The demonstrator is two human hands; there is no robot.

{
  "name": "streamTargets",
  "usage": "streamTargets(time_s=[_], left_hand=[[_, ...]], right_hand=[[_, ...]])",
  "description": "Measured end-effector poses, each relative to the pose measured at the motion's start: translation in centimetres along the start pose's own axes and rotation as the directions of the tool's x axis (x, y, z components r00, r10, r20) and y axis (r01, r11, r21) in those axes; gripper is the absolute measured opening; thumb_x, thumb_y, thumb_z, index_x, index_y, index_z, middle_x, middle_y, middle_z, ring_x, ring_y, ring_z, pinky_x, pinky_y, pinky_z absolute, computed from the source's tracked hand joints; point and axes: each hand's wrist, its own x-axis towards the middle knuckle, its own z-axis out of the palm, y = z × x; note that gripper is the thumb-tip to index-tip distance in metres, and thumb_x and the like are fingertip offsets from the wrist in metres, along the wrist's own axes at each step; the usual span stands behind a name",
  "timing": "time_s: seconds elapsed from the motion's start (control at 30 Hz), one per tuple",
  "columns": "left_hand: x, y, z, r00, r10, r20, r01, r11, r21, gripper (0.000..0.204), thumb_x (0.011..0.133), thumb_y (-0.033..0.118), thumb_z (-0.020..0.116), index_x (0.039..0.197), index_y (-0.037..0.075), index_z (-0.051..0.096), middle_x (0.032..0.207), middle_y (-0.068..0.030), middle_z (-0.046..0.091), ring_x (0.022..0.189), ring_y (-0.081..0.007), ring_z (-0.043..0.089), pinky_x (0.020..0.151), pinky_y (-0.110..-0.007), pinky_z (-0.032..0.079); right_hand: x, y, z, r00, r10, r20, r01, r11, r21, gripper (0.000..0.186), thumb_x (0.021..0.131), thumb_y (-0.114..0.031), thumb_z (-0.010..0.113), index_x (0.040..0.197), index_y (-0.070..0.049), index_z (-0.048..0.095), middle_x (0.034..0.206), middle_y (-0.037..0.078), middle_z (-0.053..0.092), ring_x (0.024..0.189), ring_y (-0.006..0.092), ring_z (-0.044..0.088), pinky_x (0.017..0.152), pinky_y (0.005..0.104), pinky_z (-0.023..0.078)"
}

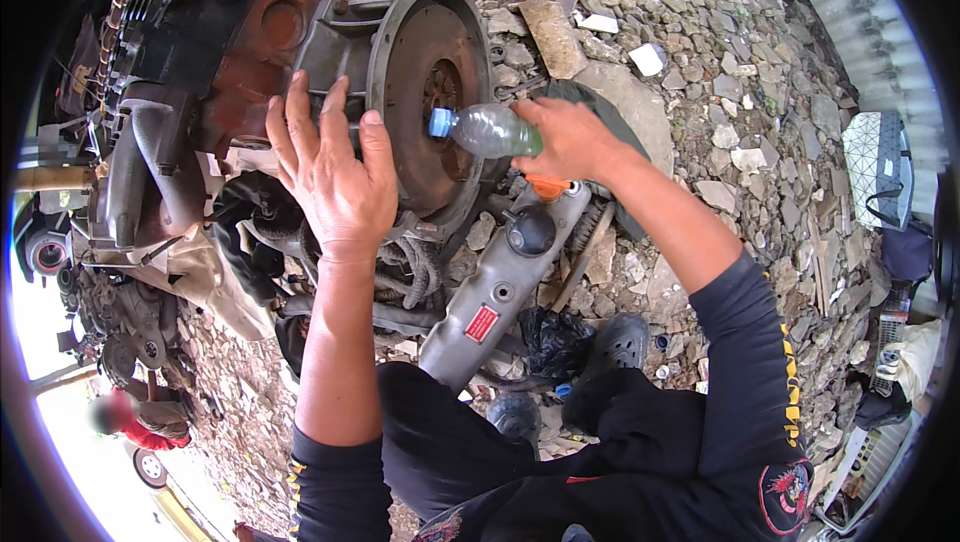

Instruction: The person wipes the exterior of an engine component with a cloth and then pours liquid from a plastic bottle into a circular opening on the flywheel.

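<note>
Bottle point(492, 131) gripped sideways by right hand point(570, 139); left hand point(335, 177) spread open against flywheel point(432, 92).

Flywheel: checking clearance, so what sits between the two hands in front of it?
In the head view, only the bottle's blue-capped neck lies between left hand and right hand, across the flywheel.

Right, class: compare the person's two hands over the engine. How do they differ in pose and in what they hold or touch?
The left hand is open, fingers spread, palm toward the rusty flywheel; the right hand is closed around a clear plastic bottle. The left hand holds nothing, while the right tips its bottle sideways, blue cap toward the flywheel's centre. Both are bare and reach from dark long sleeves.
</note>
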Motion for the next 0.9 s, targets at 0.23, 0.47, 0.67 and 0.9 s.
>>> streamTargets(time_s=[0.23,0.47,0.67,0.9], left_hand=[[-0.1,-0.1,0.2,1.000,-0.001,-0.009,0.000,1.000,-0.016,0.038,0.099,0.026,0.052,0.131,0.008,0.060,0.148,-0.0199,0.044,0.137,-0.0460,0.033,0.114,-0.055,0.026],[0.1,-0.1,0.1,1.000,-0.001,-0.013,0.000,0.999,-0.040,0.038,0.100,0.027,0.051,0.131,0.009,0.061,0.148,-0.0193,0.043,0.137,-0.0456,0.033,0.114,-0.054,0.026],[-0.1,-0.5,0.3,1.000,-0.024,0.003,0.024,0.999,-0.023,0.041,0.097,0.032,0.052,0.131,0.012,0.061,0.149,-0.0156,0.043,0.139,-0.0435,0.033,0.111,-0.056,0.028],[0.0,-0.3,0.1,1.000,-0.018,0.016,0.018,0.999,-0.034,0.040,0.101,0.031,0.048,0.132,0.010,0.060,0.149,-0.0194,0.042,0.138,-0.0450,0.031,0.114,-0.055,0.024]], right_hand=[[-2.4,6.8,1.0,0.956,0.273,-0.112,-0.153,0.784,0.602,0.069,0.073,-0.025,0.085,0.129,-0.003,0.051,0.119,0.018,0.066,0.111,0.0308,0.064,0.097,0.0405,0.049],[-7.5,17.0,-1.7,0.673,0.654,-0.346,-0.110,0.551,0.827,0.057,0.077,-0.015,0.083,0.124,-0.001,0.053,0.116,0.013,0.067,0.107,0.0231,0.064,0.095,0.0377,0.049],[-7.8,21.2,1.5,0.548,0.681,-0.486,-0.051,0.607,0.793,0.055,0.077,-0.015,0.083,0.122,-0.002,0.054,0.116,0.013,0.066,0.104,0.0221,0.064,0.093,0.0346,0.049],[-8.4,23.2,3.7,0.586,0.734,-0.343,-0.186,0.534,0.825,0.069,0.075,-0.013,0.085,0.129,-0.002,0.043,0.122,0.014,0.063,0.110,0.0235,0.062,0.097,0.0371,0.047]])
